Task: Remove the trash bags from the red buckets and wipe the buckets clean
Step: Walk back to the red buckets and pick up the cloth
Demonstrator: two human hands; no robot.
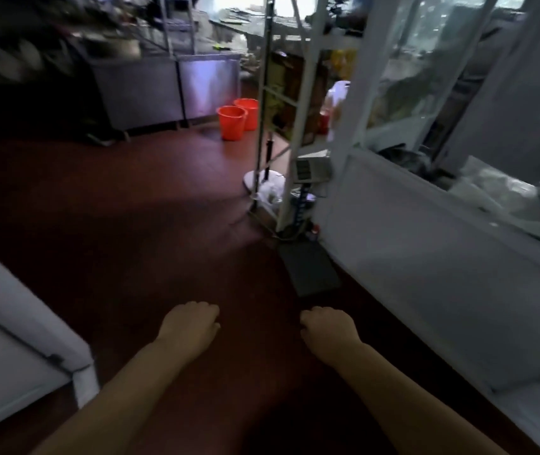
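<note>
Two red buckets stand side by side on the dark red floor far ahead: the nearer one (232, 122) and the farther one (248, 110), in front of a steel cabinet. No bag shows in either from here. My left hand (193, 325) and my right hand (326, 328) hang low in the foreground, both curled into loose fists with nothing in them, well short of the buckets.
Steel cabinets (170, 90) line the back. A metal shelf rack (281, 126) with goods stands right of the buckets. A glass-fronted white counter (433, 244) runs along the right, a dark mat (309, 269) at its foot. A white unit (12, 349) sits at the left.
</note>
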